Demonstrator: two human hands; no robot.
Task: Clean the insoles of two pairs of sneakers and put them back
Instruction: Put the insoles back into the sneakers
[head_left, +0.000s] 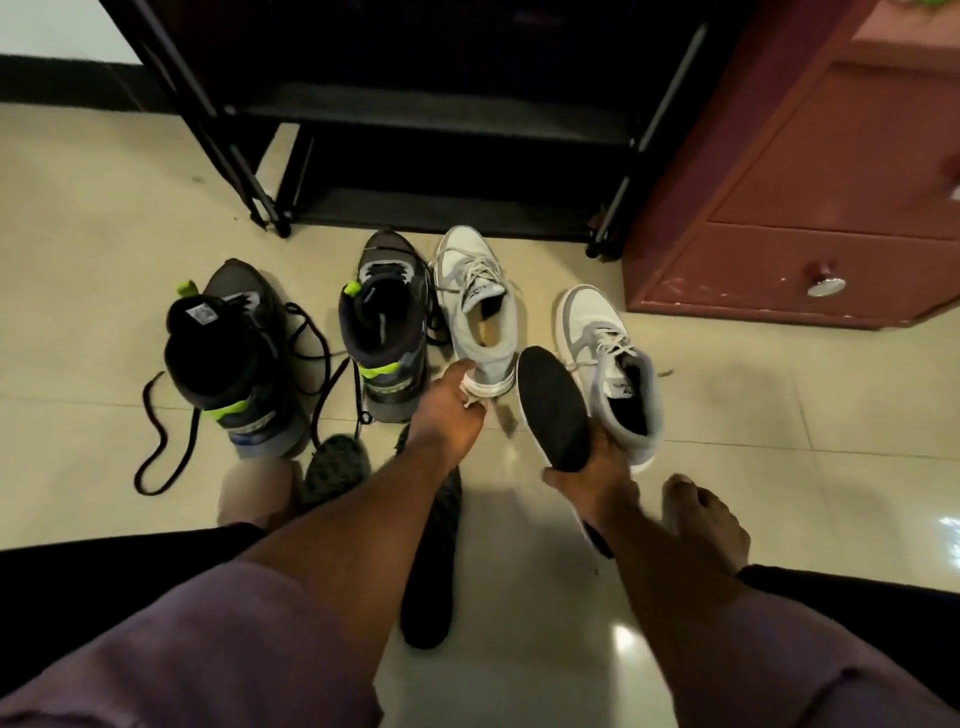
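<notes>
Two dark sneakers with neon-green tabs stand on the tiled floor, one at the left and one beside it. To their right are two grey-white sneakers, one further back and one nearer. My left hand grips the heel of the further grey-white sneaker. My right hand holds a black insole by its heel end, toe pointing away. Another black insole lies on the floor under my left forearm. A dotted insole lies by my knee.
A black metal shoe rack stands just behind the shoes. A reddish-brown cabinet with a knobbed drawer is at the right. Loose black laces trail on the floor at the left. My bare foot rests at the right.
</notes>
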